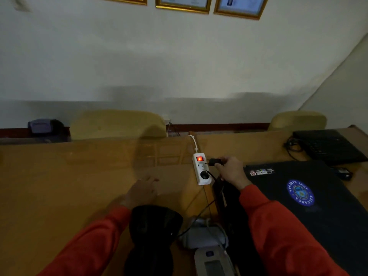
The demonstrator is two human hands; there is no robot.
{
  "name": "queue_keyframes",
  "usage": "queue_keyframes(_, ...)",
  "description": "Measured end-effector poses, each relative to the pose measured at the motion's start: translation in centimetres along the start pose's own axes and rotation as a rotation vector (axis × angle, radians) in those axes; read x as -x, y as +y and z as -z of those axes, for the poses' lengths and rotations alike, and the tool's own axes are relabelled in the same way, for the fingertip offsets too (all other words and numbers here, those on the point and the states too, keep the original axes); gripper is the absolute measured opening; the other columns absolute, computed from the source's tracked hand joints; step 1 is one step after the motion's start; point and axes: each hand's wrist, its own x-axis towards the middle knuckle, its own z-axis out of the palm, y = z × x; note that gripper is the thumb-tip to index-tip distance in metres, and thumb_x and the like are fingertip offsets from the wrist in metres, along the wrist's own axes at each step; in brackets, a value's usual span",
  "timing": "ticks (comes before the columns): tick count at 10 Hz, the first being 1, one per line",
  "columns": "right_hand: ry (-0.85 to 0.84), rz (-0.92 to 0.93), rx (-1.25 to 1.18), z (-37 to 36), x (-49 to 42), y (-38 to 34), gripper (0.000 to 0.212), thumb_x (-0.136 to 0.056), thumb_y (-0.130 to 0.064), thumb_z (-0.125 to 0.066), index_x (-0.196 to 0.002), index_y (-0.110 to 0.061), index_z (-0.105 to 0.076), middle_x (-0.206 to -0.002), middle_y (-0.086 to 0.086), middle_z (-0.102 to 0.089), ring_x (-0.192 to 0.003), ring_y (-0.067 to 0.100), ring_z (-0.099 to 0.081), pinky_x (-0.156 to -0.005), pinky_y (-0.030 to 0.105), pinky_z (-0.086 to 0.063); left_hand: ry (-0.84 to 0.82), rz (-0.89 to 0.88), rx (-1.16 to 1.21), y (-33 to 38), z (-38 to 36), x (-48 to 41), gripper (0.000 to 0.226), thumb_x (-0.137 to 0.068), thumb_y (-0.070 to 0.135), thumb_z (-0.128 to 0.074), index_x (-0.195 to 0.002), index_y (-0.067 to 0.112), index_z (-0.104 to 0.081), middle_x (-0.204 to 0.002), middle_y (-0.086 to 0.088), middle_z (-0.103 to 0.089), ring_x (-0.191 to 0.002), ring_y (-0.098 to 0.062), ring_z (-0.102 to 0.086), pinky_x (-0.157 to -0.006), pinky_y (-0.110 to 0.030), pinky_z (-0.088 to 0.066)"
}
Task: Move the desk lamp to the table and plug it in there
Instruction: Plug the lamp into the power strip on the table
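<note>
The black desk lamp point(154, 226) stands on the wooden table point(69, 172) close to me, its dark shade between my forearms. My right hand point(231, 170) is shut on the lamp's black plug point(214, 161), which hovers just right of the white power strip point(201, 170), its pins pointing at the strip's upper socket. The strip's red switch point(199, 158) glows, and another black plug point(204, 174) sits in its lower socket. My left hand point(144, 191) lies blurred on the tabletop left of the strip, fingers apart, holding nothing.
A closed black laptop point(298, 196) with a round blue sticker lies on the right. A black keyboard point(328, 146) is behind it. A grey device point(211, 259) and cables sit near the front edge. Two yellow chair backs point(117, 124) stand beyond the table.
</note>
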Motion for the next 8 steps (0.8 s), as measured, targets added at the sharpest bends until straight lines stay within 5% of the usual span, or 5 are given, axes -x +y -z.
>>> queue_keyframes(2,-0.064,-0.053,0.224,-2.5,-4.3,0.5,0.023,-0.087,-0.008,-0.061,-0.106,0.004,-0.067,-0.105,0.022,-0.070,-0.096,0.030,-0.066,-0.077,0.032,-0.051,0.056,-0.020,-0.107,-3.0,-3.6,-5.1,0.041,-0.095,0.024,-0.046,-0.135,0.014,-0.046,-0.146,-0.012,-0.044,-0.136,-0.025,-0.040,-0.112,-0.036,-0.034)
queue_keyframes(3,-0.071,-0.077,0.235,-3.6,-5.9,1.1,0.027,-0.084,-0.006,-0.066,-0.109,0.002,-0.064,-0.110,0.019,-0.068,-0.098,0.026,-0.064,-0.076,0.025,-0.046,0.041,0.003,-0.121,-4.0,-4.8,-6.2,0.049,-0.091,0.020,-0.050,-0.139,0.012,-0.041,-0.151,-0.013,-0.036,-0.139,-0.028,-0.034,-0.116,-0.038,-0.029)
queue_keyframes(4,-0.080,-0.101,0.242,-4.7,-7.2,1.8,0.018,-0.082,-0.007,-0.069,-0.099,-0.002,-0.066,-0.103,0.016,-0.069,-0.077,0.013,-0.055,-0.063,0.019,-0.043,0.047,0.005,-0.109,-4.7,-6.0,-6.5,0.050,-0.094,0.024,-0.045,-0.141,0.011,-0.037,-0.155,-0.013,-0.030,-0.142,-0.029,-0.029,-0.117,-0.040,-0.028)
queue_keyframes(5,-0.099,-0.111,0.284,-5.6,-8.4,2.4,0.012,-0.083,-0.011,-0.069,-0.091,-0.003,-0.068,-0.095,0.015,-0.070,-0.074,0.013,-0.055,-0.066,0.025,-0.045,0.154,-0.022,-0.110,-4.8,-6.7,-6.2,0.057,-0.087,0.034,-0.031,-0.135,0.008,-0.048,-0.148,-0.017,-0.042,-0.137,-0.034,-0.040,-0.112,-0.046,-0.035)
queue_keyframes(8,-0.114,-0.144,0.316,-7.0,-9.7,2.2,0.020,-0.083,-0.012,-0.071,-0.097,0.001,-0.069,-0.099,0.018,-0.070,-0.091,0.024,-0.065,-0.074,0.029,-0.051,0.063,-0.008,-0.106,-6.4,-7.4,-6.6,0.057,-0.089,0.033,-0.043,-0.143,0.017,-0.035,-0.158,-0.008,-0.024,-0.146,-0.026,-0.022,-0.116,-0.045,-0.028)
